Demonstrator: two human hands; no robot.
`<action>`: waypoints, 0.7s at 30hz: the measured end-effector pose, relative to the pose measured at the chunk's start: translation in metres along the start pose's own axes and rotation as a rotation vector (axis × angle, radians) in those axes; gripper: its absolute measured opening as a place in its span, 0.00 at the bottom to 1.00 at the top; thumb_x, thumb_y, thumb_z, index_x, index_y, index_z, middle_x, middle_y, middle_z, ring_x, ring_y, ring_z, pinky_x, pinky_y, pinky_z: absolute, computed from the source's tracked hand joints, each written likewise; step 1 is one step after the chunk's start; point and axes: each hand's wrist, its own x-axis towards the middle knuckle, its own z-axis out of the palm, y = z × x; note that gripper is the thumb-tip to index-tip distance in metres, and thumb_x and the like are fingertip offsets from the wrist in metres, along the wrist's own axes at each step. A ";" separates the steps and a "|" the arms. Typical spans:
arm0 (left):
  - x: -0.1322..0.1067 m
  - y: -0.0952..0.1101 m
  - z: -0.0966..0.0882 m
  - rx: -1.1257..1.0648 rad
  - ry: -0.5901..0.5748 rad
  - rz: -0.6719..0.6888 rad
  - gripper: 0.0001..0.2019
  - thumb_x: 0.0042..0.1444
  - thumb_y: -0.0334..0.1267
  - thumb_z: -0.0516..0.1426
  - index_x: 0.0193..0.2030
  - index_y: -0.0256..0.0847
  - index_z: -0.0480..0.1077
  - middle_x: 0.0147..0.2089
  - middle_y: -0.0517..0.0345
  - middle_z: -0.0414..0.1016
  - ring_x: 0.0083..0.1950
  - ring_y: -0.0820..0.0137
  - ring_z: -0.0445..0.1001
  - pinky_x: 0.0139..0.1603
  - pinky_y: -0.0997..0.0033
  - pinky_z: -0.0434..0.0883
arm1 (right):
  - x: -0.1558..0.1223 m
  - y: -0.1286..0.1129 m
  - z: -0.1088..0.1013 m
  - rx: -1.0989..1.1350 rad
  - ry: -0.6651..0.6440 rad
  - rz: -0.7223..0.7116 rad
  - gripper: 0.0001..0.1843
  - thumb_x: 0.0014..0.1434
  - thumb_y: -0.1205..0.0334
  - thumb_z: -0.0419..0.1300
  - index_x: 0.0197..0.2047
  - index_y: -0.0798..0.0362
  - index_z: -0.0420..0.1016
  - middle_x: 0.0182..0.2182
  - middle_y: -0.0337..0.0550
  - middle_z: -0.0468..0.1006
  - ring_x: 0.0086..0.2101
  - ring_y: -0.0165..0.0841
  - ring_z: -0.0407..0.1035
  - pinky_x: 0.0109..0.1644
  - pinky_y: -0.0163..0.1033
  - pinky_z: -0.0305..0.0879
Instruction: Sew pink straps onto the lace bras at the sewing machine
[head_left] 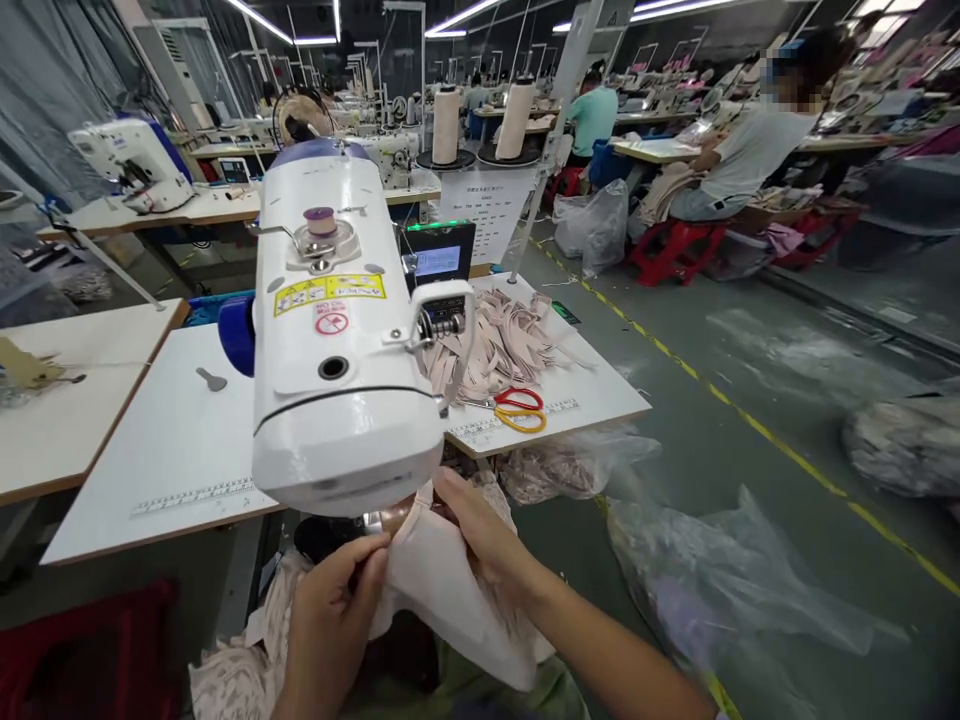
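Observation:
A white sewing machine [330, 360] stands on the white table [172, 440], its head pointing toward me. Just under its front end both my hands hold a pale pink fabric piece [442, 590]. My left hand [330, 610] pinches the fabric's left edge with fingers closed. The fingers of my right hand [480, 530] are closed over the fabric's top right, close to the needle area, which the machine head hides. More pale lace fabric [232, 670] lies on my lap.
A pile of pink straps [510, 340] and red-and-yellow scissors [521, 408] lie on the table to the right of the machine. Clear plastic bags [697, 590] sit on the floor at right. Two thread cones [480, 120] stand behind. Other people sew at far tables.

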 end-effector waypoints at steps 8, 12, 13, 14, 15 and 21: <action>-0.024 0.010 0.001 0.138 -0.084 0.154 0.18 0.57 0.45 0.61 0.52 0.42 0.71 0.43 0.54 0.80 0.42 0.65 0.79 0.40 0.68 0.76 | -0.052 0.021 -0.003 0.003 -0.044 -0.107 0.15 0.56 0.49 0.68 0.32 0.52 0.75 0.25 0.35 0.68 0.25 0.27 0.60 0.30 0.33 0.57; -0.032 0.016 0.021 0.271 -0.126 0.412 0.10 0.57 0.38 0.59 0.44 0.38 0.72 0.32 0.55 0.76 0.34 0.63 0.74 0.36 0.64 0.72 | -0.080 0.030 -0.011 -0.390 -0.246 -0.518 0.08 0.59 0.54 0.66 0.32 0.48 0.81 0.30 0.40 0.75 0.31 0.31 0.69 0.36 0.37 0.66; -0.033 0.016 0.024 0.280 -0.120 0.447 0.05 0.59 0.35 0.56 0.39 0.39 0.72 0.27 0.58 0.72 0.30 0.65 0.72 0.32 0.65 0.69 | -0.086 0.031 -0.014 -0.500 -0.286 -0.624 0.06 0.59 0.56 0.67 0.34 0.47 0.82 0.33 0.41 0.76 0.33 0.32 0.70 0.37 0.38 0.68; -0.035 0.014 0.026 0.285 -0.105 0.474 0.06 0.60 0.32 0.53 0.35 0.40 0.71 0.23 0.60 0.69 0.27 0.67 0.69 0.30 0.66 0.66 | -0.091 0.031 -0.018 -0.594 -0.321 -0.724 0.04 0.59 0.57 0.67 0.36 0.47 0.82 0.34 0.42 0.76 0.34 0.33 0.72 0.38 0.38 0.69; -0.037 0.013 0.026 0.291 -0.085 0.494 0.08 0.61 0.30 0.52 0.34 0.40 0.71 0.22 0.60 0.68 0.26 0.67 0.67 0.30 0.66 0.64 | -0.095 0.031 -0.023 -0.663 -0.345 -0.804 0.04 0.58 0.59 0.68 0.38 0.46 0.82 0.36 0.42 0.77 0.35 0.34 0.73 0.39 0.39 0.70; -0.041 0.011 0.015 0.334 -0.030 0.569 0.09 0.64 0.32 0.50 0.41 0.37 0.72 0.24 0.58 0.69 0.27 0.67 0.65 0.32 0.66 0.63 | -0.108 0.026 -0.033 -0.939 -0.379 -0.963 0.13 0.55 0.64 0.70 0.44 0.42 0.81 0.34 0.41 0.79 0.33 0.35 0.74 0.41 0.42 0.69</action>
